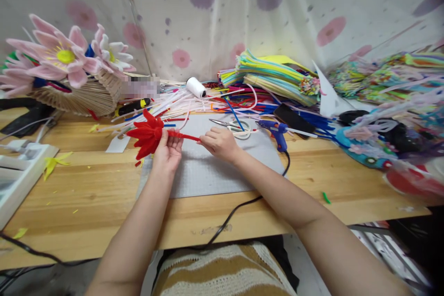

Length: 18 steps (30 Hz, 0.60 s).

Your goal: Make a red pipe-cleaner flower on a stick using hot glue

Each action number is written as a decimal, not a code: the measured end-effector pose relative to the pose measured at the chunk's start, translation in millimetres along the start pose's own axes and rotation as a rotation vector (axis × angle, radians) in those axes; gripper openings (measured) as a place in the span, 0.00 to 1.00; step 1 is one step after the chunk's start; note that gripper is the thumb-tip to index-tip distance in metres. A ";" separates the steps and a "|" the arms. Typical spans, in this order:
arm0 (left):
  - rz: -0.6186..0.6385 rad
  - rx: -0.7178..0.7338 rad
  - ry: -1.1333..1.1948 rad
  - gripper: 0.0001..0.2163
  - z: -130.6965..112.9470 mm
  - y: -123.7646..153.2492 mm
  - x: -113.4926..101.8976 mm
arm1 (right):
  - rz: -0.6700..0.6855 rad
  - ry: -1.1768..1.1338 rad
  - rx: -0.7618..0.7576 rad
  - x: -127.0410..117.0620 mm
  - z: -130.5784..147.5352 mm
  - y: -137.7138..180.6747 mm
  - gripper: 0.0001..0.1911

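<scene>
A red pipe-cleaner flower (147, 136) with a red stem (185, 136) lies across the space between my hands, over a grey cutting mat (208, 171). My left hand (167, 150) is closed around the stem just under the flower head. My right hand (220, 142) pinches the other end of the stem with its fingers curled. Both forearms reach in from the bottom of the view.
A blue glue gun (275, 132) with a black cord, scissors (225, 124) and a tape roll (243, 129) lie behind my right hand. Loose pipe cleaners (194, 101), a white thread spool (196, 87), stacked coloured bundles (274, 78) and pink flowers (62, 58) fill the back.
</scene>
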<state>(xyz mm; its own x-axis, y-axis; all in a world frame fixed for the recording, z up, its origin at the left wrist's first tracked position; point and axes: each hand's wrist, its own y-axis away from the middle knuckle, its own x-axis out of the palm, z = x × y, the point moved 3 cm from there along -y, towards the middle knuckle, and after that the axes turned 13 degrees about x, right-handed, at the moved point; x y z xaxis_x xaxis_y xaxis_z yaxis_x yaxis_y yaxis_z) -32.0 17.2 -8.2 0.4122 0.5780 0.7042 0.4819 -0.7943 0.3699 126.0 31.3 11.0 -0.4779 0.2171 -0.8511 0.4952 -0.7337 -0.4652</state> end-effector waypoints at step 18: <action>0.753 0.201 -0.235 0.07 -30.3 -21.3 7.8 | 0.586 -1.242 0.797 13.3 -14.7 -25.8 0.14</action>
<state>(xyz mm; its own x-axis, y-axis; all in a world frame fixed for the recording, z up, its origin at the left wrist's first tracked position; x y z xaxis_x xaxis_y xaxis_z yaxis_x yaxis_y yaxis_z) -62.5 33.0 7.7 0.8218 -0.0561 0.5670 0.1309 -0.9500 -0.2837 117.6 62.6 8.1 -0.8336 -0.5504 0.0466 0.5156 -0.7451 0.4231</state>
